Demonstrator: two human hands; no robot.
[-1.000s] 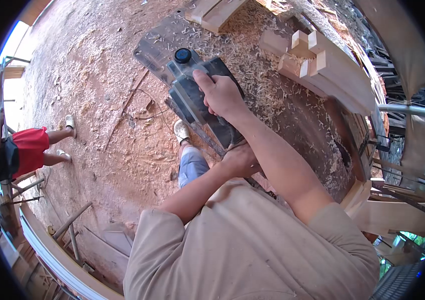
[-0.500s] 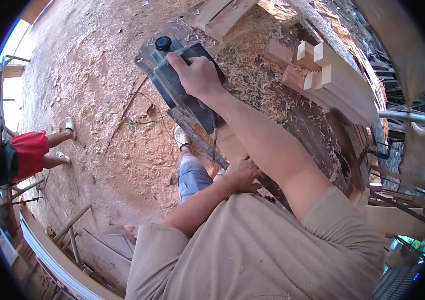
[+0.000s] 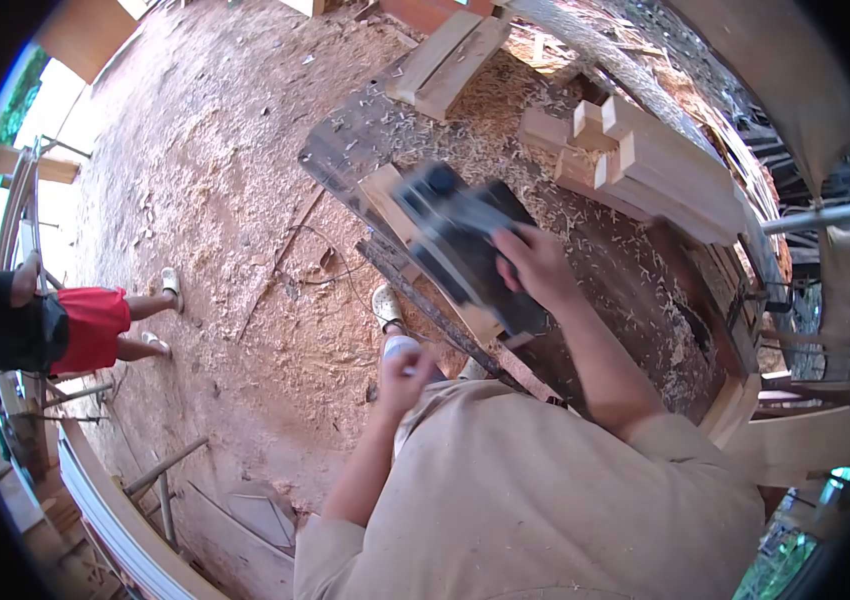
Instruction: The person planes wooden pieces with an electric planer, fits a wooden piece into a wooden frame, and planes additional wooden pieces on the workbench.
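Note:
My right hand (image 3: 537, 268) is closed around the handle of a dark electric hand planer (image 3: 460, 245), blurred by motion. Beneath the planer lies a pale wooden board (image 3: 385, 192), whose far end shows past the tool. Its near part lies close to my body. My left hand (image 3: 405, 378) hovers off the board near my lap, its fingers curled and slightly blurred. Whether anything is inside those fingers is hidden. Board and planer are over a dark bench top (image 3: 340, 140) strewn with shavings.
Cut timbers (image 3: 680, 175) with notched ends lie on the bench's right side, and more pale timbers (image 3: 450, 60) at its far end. A person in red shorts (image 3: 90, 325) stands to the left. Wood shavings cover the ground (image 3: 215, 200); a thin cord (image 3: 330, 280) lies there.
The planer has come back toward my body and to the right with my right hand, uncovering the board's far end. My left hand has lifted off the board and moved left.

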